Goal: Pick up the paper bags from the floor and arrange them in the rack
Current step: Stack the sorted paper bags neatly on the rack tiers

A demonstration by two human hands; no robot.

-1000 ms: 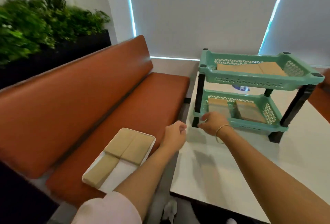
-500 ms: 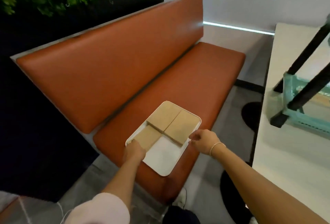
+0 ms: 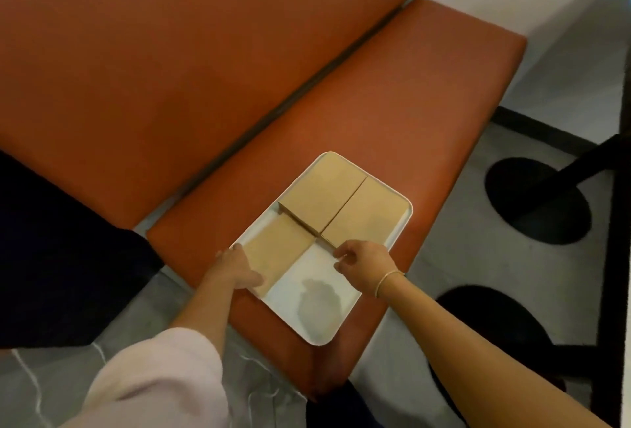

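Note:
Three flat stacks of brown paper bags lie on a white tray point(image 3: 314, 318) that sits on the orange bench seat point(image 3: 392, 93). My left hand point(image 3: 235, 267) grips the near left stack point(image 3: 278, 248) at its near left edge, thumb on top. My right hand point(image 3: 362, 263), a thin bracelet on its wrist, has curled fingers at the near corner of the right stack point(image 3: 365, 216); whether it holds that stack is unclear. The far left stack point(image 3: 321, 193) is untouched. The rack is out of view.
The orange backrest point(image 3: 170, 69) rises behind the seat. Two black round table bases point(image 3: 536, 202) point(image 3: 495, 335) stand on the grey floor to the right, with a black post point(image 3: 580, 168) rising from one. A dark block point(image 3: 51, 257) fills the left side.
My view swung from the rack on the table down to the bench tray. Both hands left the rack and came down onto the bag stacks.

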